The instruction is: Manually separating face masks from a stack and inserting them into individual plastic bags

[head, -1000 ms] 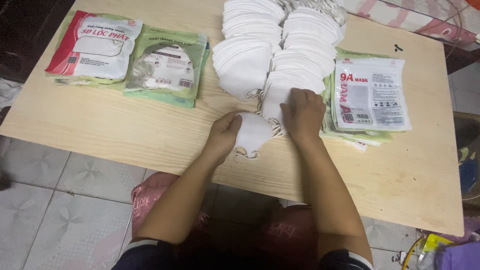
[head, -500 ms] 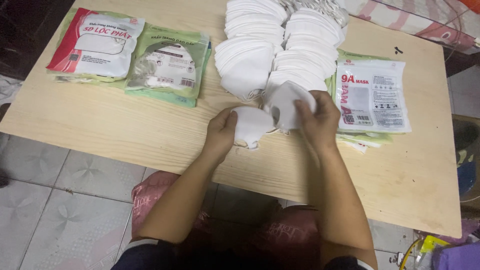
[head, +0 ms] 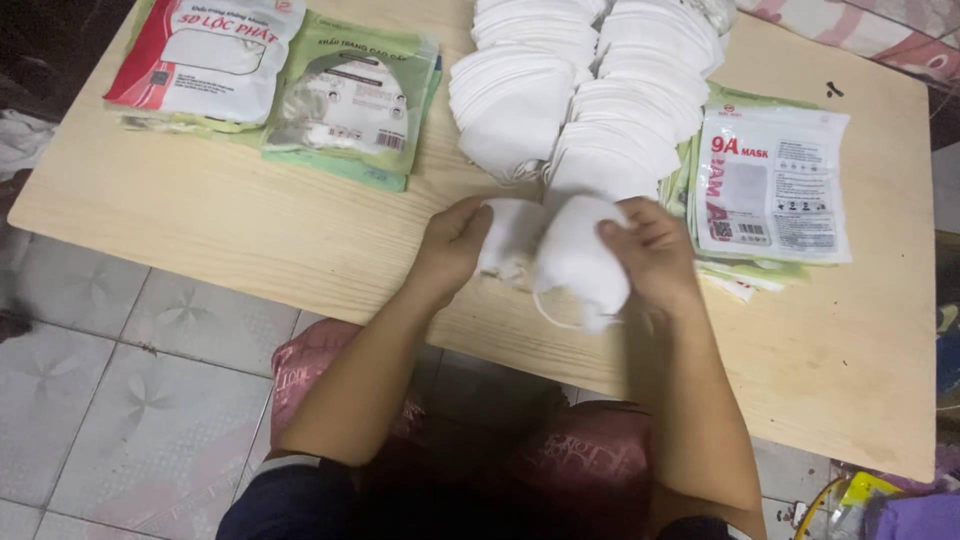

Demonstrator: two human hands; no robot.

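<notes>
Right hand (head: 655, 255) pinching a soft white mask (head: 580, 260); left hand (head: 455, 245) pinching another mask (head: 507, 240) (light, limp; best held at edges).

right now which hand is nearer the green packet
Left. The left hand is just below and right of the green packet; the right hand is farther right, holding a white mask.

One view only, the head camera, looking steeply down from above the person's own forearms onto the pale wooden table (head: 250, 230), its near edge running slantwise. It sits close: table and grey tiled floor (head: 130, 380) fill the frame, the table's far end cut off at the top. No second view shares any part of it
</notes>
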